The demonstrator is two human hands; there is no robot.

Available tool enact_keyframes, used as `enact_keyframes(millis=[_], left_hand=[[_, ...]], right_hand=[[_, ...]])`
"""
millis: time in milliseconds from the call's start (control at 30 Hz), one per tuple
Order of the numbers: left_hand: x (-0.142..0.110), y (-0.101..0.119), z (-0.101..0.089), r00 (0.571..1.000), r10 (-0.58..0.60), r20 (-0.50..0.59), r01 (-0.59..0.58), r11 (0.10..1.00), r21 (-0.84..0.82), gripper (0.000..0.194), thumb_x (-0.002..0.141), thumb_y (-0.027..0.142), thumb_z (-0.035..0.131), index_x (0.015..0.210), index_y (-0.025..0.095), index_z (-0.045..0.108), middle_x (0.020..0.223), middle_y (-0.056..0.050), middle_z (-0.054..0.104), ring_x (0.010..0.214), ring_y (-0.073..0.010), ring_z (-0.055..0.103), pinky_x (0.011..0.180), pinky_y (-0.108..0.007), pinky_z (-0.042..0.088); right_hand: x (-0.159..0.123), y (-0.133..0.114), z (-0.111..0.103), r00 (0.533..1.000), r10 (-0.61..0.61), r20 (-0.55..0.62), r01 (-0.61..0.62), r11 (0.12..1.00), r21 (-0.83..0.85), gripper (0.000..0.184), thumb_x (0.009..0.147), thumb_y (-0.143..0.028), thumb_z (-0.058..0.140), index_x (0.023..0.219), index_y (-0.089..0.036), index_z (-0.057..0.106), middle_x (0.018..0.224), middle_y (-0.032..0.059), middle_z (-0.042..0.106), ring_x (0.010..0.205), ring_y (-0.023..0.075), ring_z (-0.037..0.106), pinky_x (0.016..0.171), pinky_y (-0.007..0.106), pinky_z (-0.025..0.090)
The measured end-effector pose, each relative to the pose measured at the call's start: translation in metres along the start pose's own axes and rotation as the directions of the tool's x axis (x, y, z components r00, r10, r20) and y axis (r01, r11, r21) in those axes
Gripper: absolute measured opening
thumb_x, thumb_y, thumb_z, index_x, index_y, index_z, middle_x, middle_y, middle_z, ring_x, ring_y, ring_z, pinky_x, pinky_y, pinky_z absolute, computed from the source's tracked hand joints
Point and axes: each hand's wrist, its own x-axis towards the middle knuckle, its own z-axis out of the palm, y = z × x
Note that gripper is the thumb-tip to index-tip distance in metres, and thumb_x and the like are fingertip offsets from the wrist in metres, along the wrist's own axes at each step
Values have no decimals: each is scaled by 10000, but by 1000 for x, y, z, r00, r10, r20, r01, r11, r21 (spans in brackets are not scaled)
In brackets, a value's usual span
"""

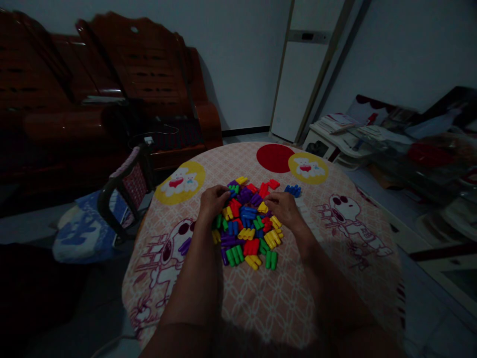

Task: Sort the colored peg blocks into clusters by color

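Note:
A heap of plastic building blocks (247,214) made of joined rounded tubes lies on the round table, in red, yellow, green, blue and purple. At the heap's left edge my left hand (213,201) has its fingers curled, with the tips beside a blue block (232,193) and a green block (234,189); what they grip, if anything, is hidden. My right hand (283,205) reaches in from the right, thumb and forefinger pinched at a yellow block (263,207). Purple blocks (245,195) lie between the two hands.
A blue block (292,190) sits apart, right of the heap, and a purple one (185,246) lies left of my left forearm. The patterned tablecloth (268,303) covers the table. A chair (124,194) stands close on the left; a cluttered low cabinet (335,136) is at the right.

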Motion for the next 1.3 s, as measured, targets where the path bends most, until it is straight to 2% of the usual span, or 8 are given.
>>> enact_keyframes(millis=[200, 367, 467, 600, 700, 867, 1100, 1300], left_hand=[[1, -4, 3, 1000, 1, -1, -1, 999, -32, 303, 800, 387, 621, 977, 189, 767, 894, -64, 773, 798, -202, 684, 720, -282, 490], [1, -2, 1, 1000, 13, 3, -13, 999, -31, 286, 801, 385, 622, 953, 193, 769, 876, -62, 773, 794, -204, 685, 718, -284, 492], [0, -2, 1, 1000, 8, 0, -8, 1000, -23, 276, 800, 380, 627, 952, 200, 771, 872, -53, 775, 786, -199, 683, 730, -283, 496], [0, -1, 2, 1000, -1, -7, 1, 1000, -8, 278, 800, 365, 630, 965, 195, 774, 889, -57, 777, 793, -198, 686, 747, -287, 498], [0, -1, 2, 1000, 6, 0, -6, 1000, -1, 283, 807, 366, 624, 972, 194, 776, 904, -61, 778, 808, -201, 689, 757, -291, 500], [-1, 0, 2, 1000, 3, -7, -3, 1000, -4, 290, 812, 365, 621, 987, 189, 773, 924, -68, 779, 812, -203, 692, 754, -291, 498], [-1, 1, 1, 1000, 3, -10, -3, 1000, 10, 277, 812, 363, 623, 982, 200, 770, 924, -59, 782, 824, -201, 696, 765, -286, 495], [1, -2, 2, 1000, -1, -6, 1, 1000, 0, 270, 804, 363, 633, 973, 206, 772, 925, -58, 784, 827, -205, 697, 778, -290, 504]], right_hand=[[-6, -12, 6, 990, 29, 141, -1, 981, -193, 143, 858, -197, 626, 836, -162, 763, 780, 50, 742, 727, 174, 672, 680, 260, 441], [-22, -19, 31, 973, -39, 227, 133, 899, -416, 273, 898, -312, 683, 1145, -197, 707, 1082, 114, 738, 1012, 250, 672, 868, 328, 480], [-28, -19, 42, 979, -34, 202, 130, 868, -480, 302, 951, -285, 605, 1237, -194, 643, 1160, 137, 702, 1076, 260, 643, 934, 363, 473], [-26, -25, 44, 992, 37, 122, 35, 844, -535, 264, 981, -279, 534, 1208, -192, 637, 1129, 145, 676, 1005, 259, 650, 870, 357, 493], [-23, -29, 43, 986, 57, 155, 40, 826, -562, 261, 963, -266, 553, 1194, -191, 646, 1148, 155, 654, 1008, 274, 648, 846, 366, 498], [-18, -20, 48, 991, 64, 120, 5, 863, -505, 330, 945, -214, 567, 1270, -186, 614, 1184, 140, 669, 1076, 268, 639, 917, 365, 479], [-9, -14, 51, 996, 57, 72, -23, 914, -405, 174, 899, -182, 608, 1050, -195, 692, 1043, 110, 723, 974, 246, 665, 881, 350, 487], [1, -13, 36, 997, 73, -29, -75, 995, -66, 119, 774, -139, 636, 833, -206, 714, 827, 31, 745, 785, 195, 688, 741, 296, 517]])
